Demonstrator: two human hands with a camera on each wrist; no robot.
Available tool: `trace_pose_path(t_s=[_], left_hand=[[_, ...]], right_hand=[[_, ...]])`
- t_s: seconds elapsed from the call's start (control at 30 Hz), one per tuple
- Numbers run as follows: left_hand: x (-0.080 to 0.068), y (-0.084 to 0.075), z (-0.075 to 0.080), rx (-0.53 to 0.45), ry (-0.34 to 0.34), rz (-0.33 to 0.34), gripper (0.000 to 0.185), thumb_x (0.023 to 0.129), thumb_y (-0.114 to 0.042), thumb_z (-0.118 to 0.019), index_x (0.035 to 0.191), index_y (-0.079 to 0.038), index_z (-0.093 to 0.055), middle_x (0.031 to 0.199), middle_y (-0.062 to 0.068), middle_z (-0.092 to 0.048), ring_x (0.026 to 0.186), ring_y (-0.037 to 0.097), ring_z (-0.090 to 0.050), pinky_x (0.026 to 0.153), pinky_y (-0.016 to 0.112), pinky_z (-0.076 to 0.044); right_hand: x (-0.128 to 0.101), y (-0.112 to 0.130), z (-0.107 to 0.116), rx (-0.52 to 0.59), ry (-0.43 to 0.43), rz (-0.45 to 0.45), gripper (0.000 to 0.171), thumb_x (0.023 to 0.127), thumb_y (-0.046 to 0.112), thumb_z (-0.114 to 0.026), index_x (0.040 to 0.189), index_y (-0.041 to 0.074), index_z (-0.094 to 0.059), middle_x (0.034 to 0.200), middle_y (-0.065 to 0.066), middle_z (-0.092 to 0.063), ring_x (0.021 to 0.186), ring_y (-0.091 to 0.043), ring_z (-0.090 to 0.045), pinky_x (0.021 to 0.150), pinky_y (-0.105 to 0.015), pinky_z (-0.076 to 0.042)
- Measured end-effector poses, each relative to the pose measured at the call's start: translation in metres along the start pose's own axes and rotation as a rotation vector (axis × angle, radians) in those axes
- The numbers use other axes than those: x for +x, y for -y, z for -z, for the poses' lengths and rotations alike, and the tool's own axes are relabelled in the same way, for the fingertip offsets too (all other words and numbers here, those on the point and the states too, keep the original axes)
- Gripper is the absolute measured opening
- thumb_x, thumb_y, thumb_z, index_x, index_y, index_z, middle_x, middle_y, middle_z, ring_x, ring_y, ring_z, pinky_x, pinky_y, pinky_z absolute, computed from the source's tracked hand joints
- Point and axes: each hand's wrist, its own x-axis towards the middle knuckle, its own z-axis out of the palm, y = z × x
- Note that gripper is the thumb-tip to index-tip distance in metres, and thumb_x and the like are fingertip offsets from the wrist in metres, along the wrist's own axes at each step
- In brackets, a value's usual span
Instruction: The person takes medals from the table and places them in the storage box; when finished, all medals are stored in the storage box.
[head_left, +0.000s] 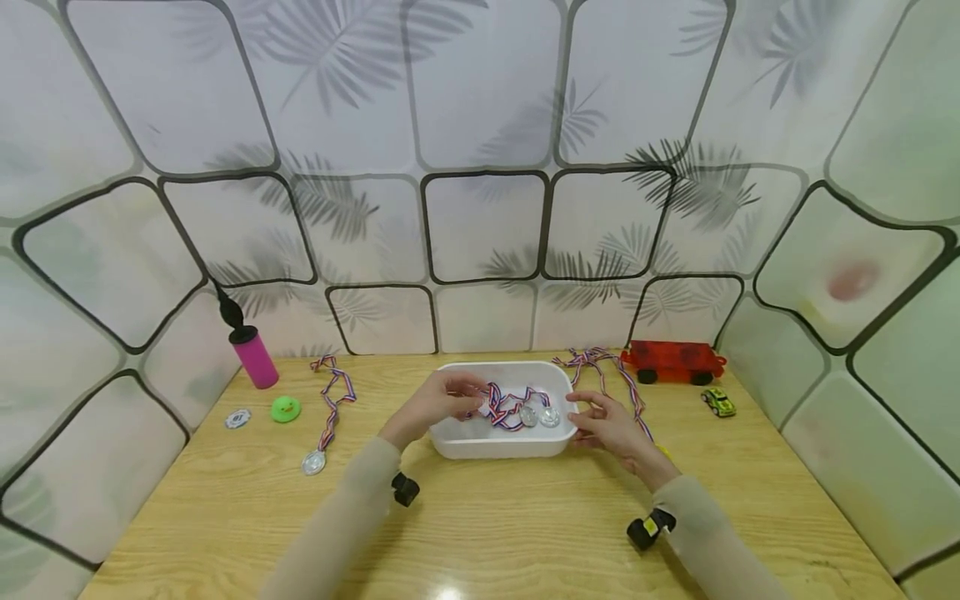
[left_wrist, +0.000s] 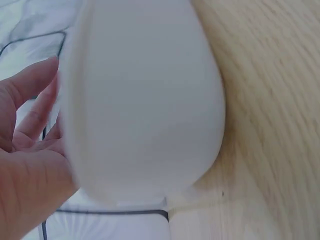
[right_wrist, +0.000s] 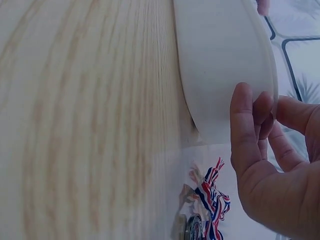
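A white plastic tub (head_left: 498,448) stands mid-table, holding silver medals (head_left: 550,417) on red, white and blue ribbons (head_left: 510,408). My left hand (head_left: 442,404) reaches over its left side, fingers loosely bent above the ribbons. In the left wrist view, that hand (left_wrist: 30,135) shows behind the rim, with nothing visible between thumb and fingers; the tub wall hides part of it. My right hand (head_left: 611,429) grips the tub's right end. The right wrist view has its fingers (right_wrist: 243,115) on the outer wall and the thumb side over the rim.
Left of the tub lie another silver medal (head_left: 313,462), a green rubber duck (head_left: 285,409), a round badge (head_left: 237,418) and a pink pump (head_left: 257,362). Ribbons (head_left: 630,387), a red toy wagon (head_left: 671,360) and a yellow-green toy car (head_left: 718,402) are right. A patterned curtain (head_left: 487,317) borders the table.
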Motion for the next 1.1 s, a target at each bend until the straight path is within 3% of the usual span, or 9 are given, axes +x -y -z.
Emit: trace_pose_path(t_s=[0.1,0.27,0.5,0.8,0.9,1.1], left_hand=[[-0.011,0.002,0.012,-0.047,-0.006,-0.012,0.036,0.091,-0.006,-0.067,0.123,0.008,-0.059,0.107,0.025,-0.067,0.081,0.015,-0.065,0.067,0.028,-0.054],[-0.028,0.007,0.028,-0.075,-0.036,-0.001,0.033,0.091,-0.009,-0.067,0.120,0.006,-0.060,0.098,0.016,-0.069,0.081,0.014,-0.064,0.067,0.027,-0.051],[-0.051,0.015,0.052,-0.033,-0.067,0.045,0.038,0.092,-0.012,-0.068,0.124,0.005,-0.059,0.095,0.003,-0.069,0.082,0.013,-0.064,0.069,0.031,-0.051],[-0.082,0.035,0.091,0.024,-0.081,0.092,0.047,0.091,-0.014,-0.069,0.132,0.004,-0.053,0.112,0.016,-0.066,0.091,0.015,-0.063,0.073,0.033,-0.052],[-0.093,0.043,0.102,0.049,-0.074,0.093,0.052,0.091,-0.017,-0.069,0.134,0.005,-0.051,0.114,0.015,-0.066,0.093,0.013,-0.063,0.073,0.034,-0.053],[-0.112,0.055,0.123,0.078,-0.058,0.086,0.052,0.093,-0.017,-0.067,0.136,0.006,-0.049,0.120,0.025,-0.063,0.095,0.011,-0.065,0.075,0.037,-0.055]], right_hand=[[0.000,0.000,0.000,0.010,-0.001,-0.009,0.050,0.096,0.007,-0.061,0.141,-0.002,-0.042,0.089,-0.009,-0.063,0.071,-0.011,-0.063,0.070,-0.028,-0.059],[-0.001,0.001,0.000,0.013,0.002,-0.007,0.050,0.096,0.006,-0.061,0.142,-0.002,-0.042,0.090,-0.009,-0.063,0.071,-0.011,-0.063,0.070,-0.027,-0.059],[-0.001,0.001,-0.001,0.014,0.009,-0.009,0.050,0.097,0.006,-0.059,0.142,-0.002,-0.041,0.090,-0.009,-0.062,0.074,-0.012,-0.062,0.075,-0.031,-0.059],[0.000,0.001,-0.001,0.029,0.021,-0.009,0.050,0.096,0.004,-0.059,0.142,-0.005,-0.039,0.090,-0.009,-0.063,0.074,-0.012,-0.063,0.075,-0.031,-0.059],[0.000,0.001,0.000,0.029,0.017,-0.009,0.050,0.097,0.003,-0.059,0.142,-0.005,-0.039,0.090,-0.009,-0.063,0.074,-0.012,-0.063,0.075,-0.031,-0.059],[0.000,0.002,0.000,0.032,0.018,-0.012,0.050,0.097,0.004,-0.059,0.142,-0.005,-0.039,0.090,-0.009,-0.062,0.075,-0.012,-0.062,0.074,-0.030,-0.059]])
